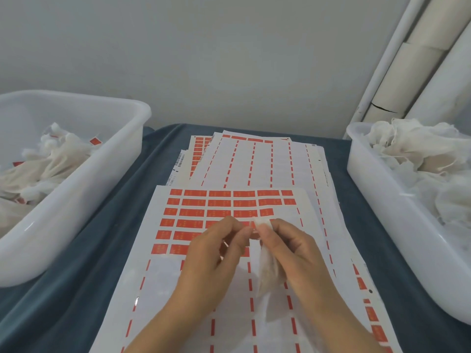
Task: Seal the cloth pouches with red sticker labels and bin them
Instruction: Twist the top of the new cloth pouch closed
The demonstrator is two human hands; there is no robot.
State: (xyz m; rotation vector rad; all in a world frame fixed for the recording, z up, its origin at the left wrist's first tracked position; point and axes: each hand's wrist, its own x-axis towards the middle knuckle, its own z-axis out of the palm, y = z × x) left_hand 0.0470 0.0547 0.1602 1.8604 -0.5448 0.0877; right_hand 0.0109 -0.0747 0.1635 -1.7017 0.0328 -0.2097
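- The left hand (211, 253) and the right hand (293, 253) are nearest, low in the middle, over the top sheet (178, 289).
- The right hand pinches a white pouch (267, 273) near its top. Its thumb and fingers are curled around the cloth, and the rest of the pouch hangs down toward 6 o'clock.
- The left hand's fingertips are bent and meet the top of the pouch. They pinch something small there, with a bit of red showing. It is too small to tell what it is.
- The hands cover part of the red stickers (219, 202) on the top sheet. Full rows of stickers show at 12 o'clock from the hands. The lower half of the sheet has only thin red strips left.
- More sheets (257, 161) lie spread out farther back at 12 o'clock, partly under the top sheet.
- All the paper lies on a blue cloth (84, 263).
- At 9 to 10 o'clock is the left bin (76, 200), a white tub. It holds pouches with red stickers on them.
- At 2 to 3 o'clock is the right bin (382, 205), a white tub piled with plain white pouches.
- Behind the right bin, at 1 o'clock, pale tubes (413, 59) lean against the grey wall (204, 59).
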